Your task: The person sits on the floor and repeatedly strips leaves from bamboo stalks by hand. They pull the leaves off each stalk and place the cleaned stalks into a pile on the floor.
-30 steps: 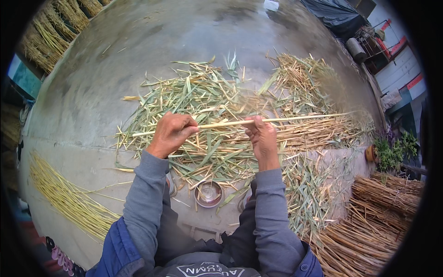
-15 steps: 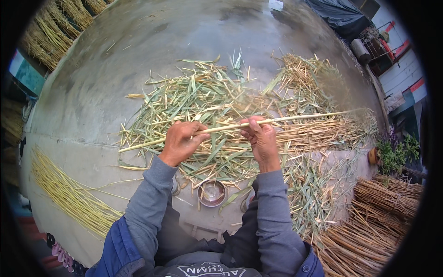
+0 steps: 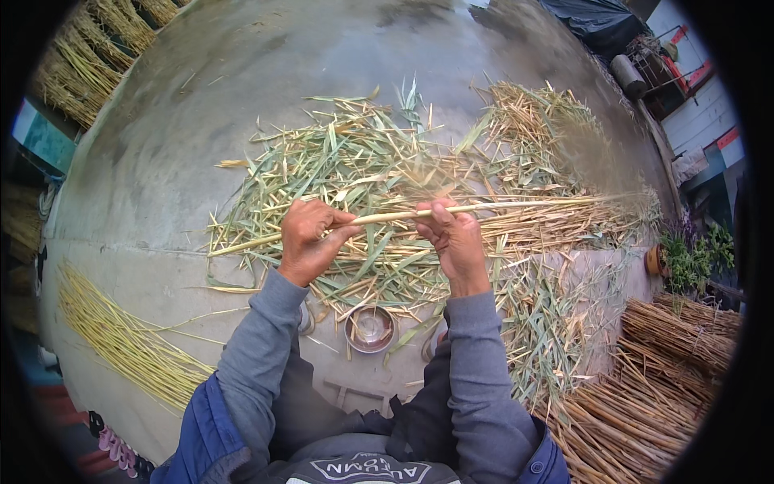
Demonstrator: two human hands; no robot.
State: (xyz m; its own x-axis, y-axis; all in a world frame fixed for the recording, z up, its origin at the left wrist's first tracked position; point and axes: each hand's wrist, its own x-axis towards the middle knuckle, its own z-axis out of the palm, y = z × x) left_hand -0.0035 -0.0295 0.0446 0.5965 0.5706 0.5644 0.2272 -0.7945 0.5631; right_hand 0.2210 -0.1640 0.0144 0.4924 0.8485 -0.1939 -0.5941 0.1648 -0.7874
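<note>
A long pale-yellow reed stalk (image 3: 385, 217) stretches across in front of me, its left end a little lower than its right. My left hand (image 3: 311, 240) pinches it between thumb and fingers left of the middle. Further right, my right hand (image 3: 451, 239) grips the same stalk with the thumb against the forefinger. Beneath both hands spreads a heap of cut stalks and green leaf strips (image 3: 339, 177). Between my feet stands a small round metal bowl (image 3: 370, 330); its contents are hard to make out.
Peeled yellow stalks (image 3: 129, 339) lie on the concrete floor at the left. Brown stalk bundles (image 3: 645, 403) fill the lower right, with a potted plant (image 3: 701, 258) above them. More bundles (image 3: 85, 64) stand at the far left. A black sheet (image 3: 592, 28) covers something at the far right.
My left hand has shifted slightly left and up along with the stalk, which now lies a little flatter. My right hand keeps nearly the same place and hold.
</note>
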